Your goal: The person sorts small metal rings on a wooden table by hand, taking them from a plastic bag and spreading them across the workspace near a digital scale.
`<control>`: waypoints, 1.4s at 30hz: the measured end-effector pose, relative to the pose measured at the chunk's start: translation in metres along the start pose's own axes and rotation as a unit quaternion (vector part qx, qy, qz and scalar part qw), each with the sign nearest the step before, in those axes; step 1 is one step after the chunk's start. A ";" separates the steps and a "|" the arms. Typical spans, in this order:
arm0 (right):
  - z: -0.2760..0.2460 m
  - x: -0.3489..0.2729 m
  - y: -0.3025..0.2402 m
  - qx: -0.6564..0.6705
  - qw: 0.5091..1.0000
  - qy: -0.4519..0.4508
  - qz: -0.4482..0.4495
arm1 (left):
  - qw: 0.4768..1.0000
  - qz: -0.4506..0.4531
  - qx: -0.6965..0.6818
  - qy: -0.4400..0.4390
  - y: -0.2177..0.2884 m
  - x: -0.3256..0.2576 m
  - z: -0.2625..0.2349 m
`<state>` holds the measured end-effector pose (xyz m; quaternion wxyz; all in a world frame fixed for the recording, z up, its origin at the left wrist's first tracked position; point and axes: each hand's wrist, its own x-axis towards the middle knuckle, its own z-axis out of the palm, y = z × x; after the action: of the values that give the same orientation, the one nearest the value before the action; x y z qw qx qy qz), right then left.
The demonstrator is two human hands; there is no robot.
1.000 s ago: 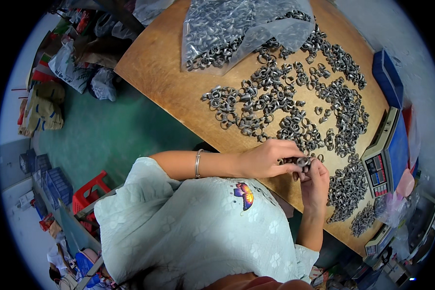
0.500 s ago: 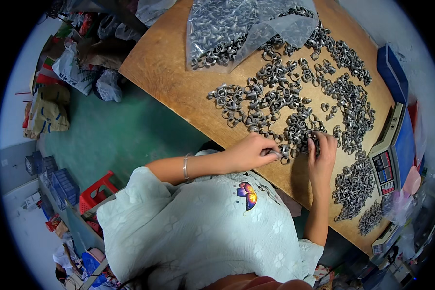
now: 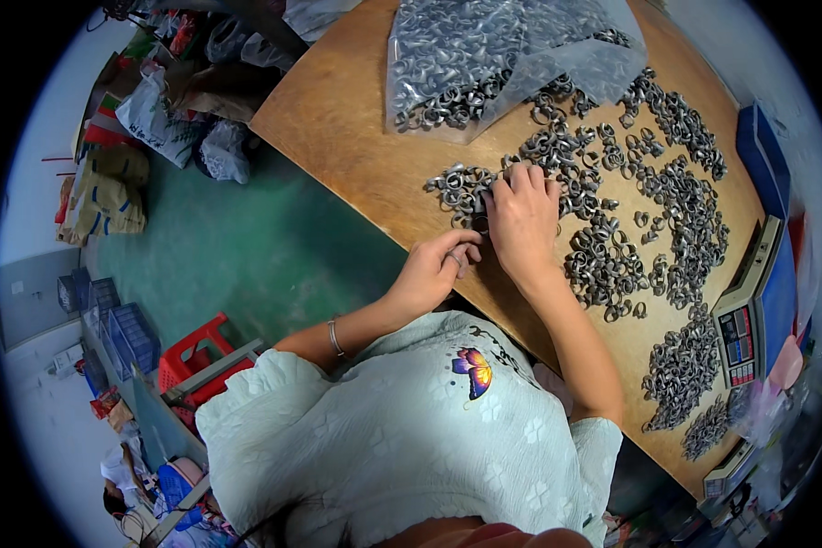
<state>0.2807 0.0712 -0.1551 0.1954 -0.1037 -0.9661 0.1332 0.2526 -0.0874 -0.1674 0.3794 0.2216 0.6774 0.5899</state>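
Many grey metal rings [image 3: 603, 265] lie in loose heaps across the wooden table [image 3: 347, 119]. At the table's near left edge my left hand [image 3: 437, 271] is closed, fingers curled, and a ring shows at them. Just right of it, my right hand [image 3: 524, 219] reaches down into the left heap with bent fingers pressed close together. Its fingertips are hidden among the rings, so what they grip cannot be seen. A dark ring [image 3: 481, 224] sits between the two hands.
A clear plastic bag [image 3: 511, 55] full of rings lies at the far side. On the right stands a counting scale [image 3: 738, 333] near a blue tray [image 3: 763, 151]. A red plastic stool [image 3: 196, 352] and stuffed bags [image 3: 110, 196] are on the green floor to the left.
My right hand has moved left and away from me, from the middle heap to the left heap. My left hand has drawn back left. The view has shifted slightly.
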 end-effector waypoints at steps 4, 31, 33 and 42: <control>-0.007 -0.006 0.008 0.094 0.993 0.055 0.036 | 0.999 0.026 -0.041 0.014 0.001 0.001 -0.007; -0.062 -0.044 0.027 0.528 0.818 0.061 0.222 | 0.964 -0.006 -0.176 -0.201 0.036 0.064 0.014; -0.063 -0.050 0.026 0.456 0.869 0.045 0.187 | 0.972 0.033 -0.142 -0.182 0.040 0.062 0.013; -0.052 -0.060 0.009 0.581 0.760 0.090 0.277 | 0.983 0.136 -0.113 0.047 0.026 0.039 0.049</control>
<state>0.3573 0.0755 -0.1329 0.2585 -0.2453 -0.6105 0.7073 0.2629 -0.0222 -0.1527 0.2857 0.2393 0.5872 0.7185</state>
